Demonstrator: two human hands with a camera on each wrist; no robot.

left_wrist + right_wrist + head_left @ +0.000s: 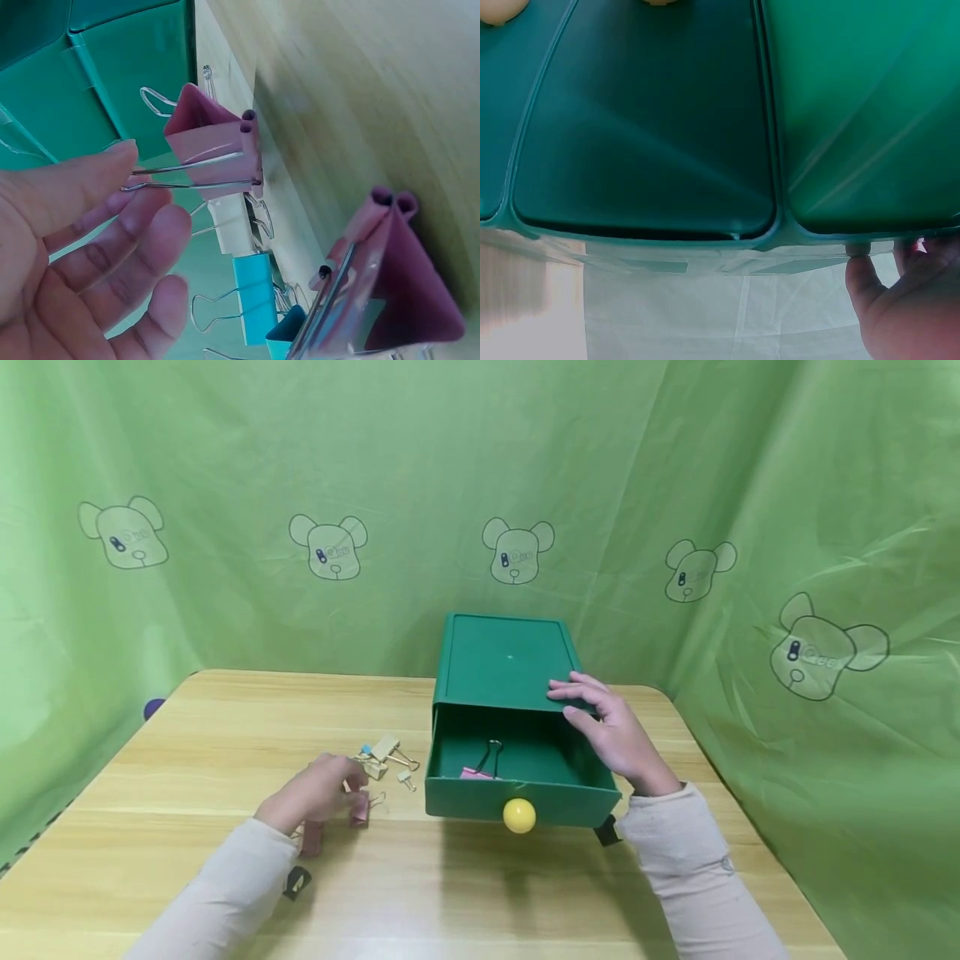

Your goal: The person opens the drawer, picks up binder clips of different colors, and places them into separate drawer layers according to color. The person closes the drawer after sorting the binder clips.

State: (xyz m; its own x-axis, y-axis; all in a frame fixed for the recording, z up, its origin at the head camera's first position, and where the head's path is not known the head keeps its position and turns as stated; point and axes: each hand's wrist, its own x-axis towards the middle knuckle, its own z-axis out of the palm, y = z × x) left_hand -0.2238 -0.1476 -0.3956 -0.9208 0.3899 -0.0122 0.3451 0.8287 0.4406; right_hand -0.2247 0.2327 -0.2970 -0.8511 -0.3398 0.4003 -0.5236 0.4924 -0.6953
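A pink binder clip (214,146) stands by the fingers of my left hand (322,789), which pinches the end of its wire handle between thumb and fingertip. A second pink binder clip (420,300) is nearer the wrist. My right hand (611,735) rests on the top front right corner of a green drawer cabinet (510,652), fingers extended over the top and thumb at the front edge. The upper drawer (472,799), with its yellow knob (519,816), is pulled out. Inside lies a pink binder clip (476,772) with its wire handle up.
Beyond the left hand lie cream binder clips (386,747) and a small white clip (406,778). Turquoise clips (253,296) are grouped there too. Green curtains (420,460) surround the wooden table (225,727) at the back and sides.
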